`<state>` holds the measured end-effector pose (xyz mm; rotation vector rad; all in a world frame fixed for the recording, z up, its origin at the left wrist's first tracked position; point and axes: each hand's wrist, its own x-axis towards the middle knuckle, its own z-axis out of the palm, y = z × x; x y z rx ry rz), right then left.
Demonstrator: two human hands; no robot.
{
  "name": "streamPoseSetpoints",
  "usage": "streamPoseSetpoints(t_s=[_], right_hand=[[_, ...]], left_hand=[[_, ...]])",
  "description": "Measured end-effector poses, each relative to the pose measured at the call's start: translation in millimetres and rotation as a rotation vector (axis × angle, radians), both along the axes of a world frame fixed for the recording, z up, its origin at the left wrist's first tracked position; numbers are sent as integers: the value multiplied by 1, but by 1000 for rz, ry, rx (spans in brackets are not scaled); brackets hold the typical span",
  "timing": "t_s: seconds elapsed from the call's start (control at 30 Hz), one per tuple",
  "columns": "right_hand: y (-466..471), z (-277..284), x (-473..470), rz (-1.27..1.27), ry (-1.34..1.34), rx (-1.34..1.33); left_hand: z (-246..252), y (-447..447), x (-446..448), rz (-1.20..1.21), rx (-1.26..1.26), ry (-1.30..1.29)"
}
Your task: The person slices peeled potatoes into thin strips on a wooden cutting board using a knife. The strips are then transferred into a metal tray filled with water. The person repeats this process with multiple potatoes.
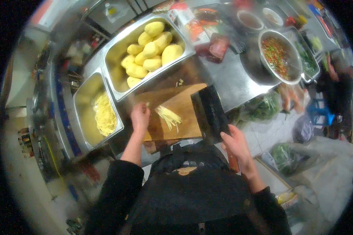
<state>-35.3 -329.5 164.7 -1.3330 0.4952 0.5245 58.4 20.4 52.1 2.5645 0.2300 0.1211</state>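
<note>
My right hand (237, 144) grips the reddish wooden handle of a cleaver (209, 110). Its broad dark blade stands over the right side of a wooden cutting board (186, 102). On the board lies a small pile of pale yellow strips, apparently cut potato (168, 116). My left hand (140, 116) is curled above the board's left side, just left of the pile. A small pale bit shows by its fingertips, but whether they hold it is unclear. Behind the board, peeled potatoes (150, 50) fill much of a deep steel pan (114, 67).
Fine yellow shreds (104, 116) lie in a smaller steel pan (83, 120) at left. Small scraps (179, 82) sit behind the board. A steel bowl of chopped vegetables (275, 55) stands at the counter's right. Bagged greens (261, 107) are beside the counter; another person (339, 85) is at far right.
</note>
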Motion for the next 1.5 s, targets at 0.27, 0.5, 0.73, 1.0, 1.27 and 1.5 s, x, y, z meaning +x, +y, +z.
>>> streamPoseSetpoints(t_s=[0.27,0.5,0.73,1.0,1.27,1.5], right_hand=[[49,-13,25,280,-247,-186],[122,-30,27,608,-696,-731],[148,-38,18,680,-572,-887],[153,-33,13,644,-610,-880],[162,-35,6,622,-602,-889],[172,-35,-5,598,-544,-908]], left_hand=[[8,-2,-71,-678,77,157],[-12,17,-86,-388,-62,99],[-18,14,-72,-420,-141,-10],[-29,15,-70,-470,-37,-224],[-31,20,-68,-522,-84,-234],[-34,24,-67,-552,-90,-212]])
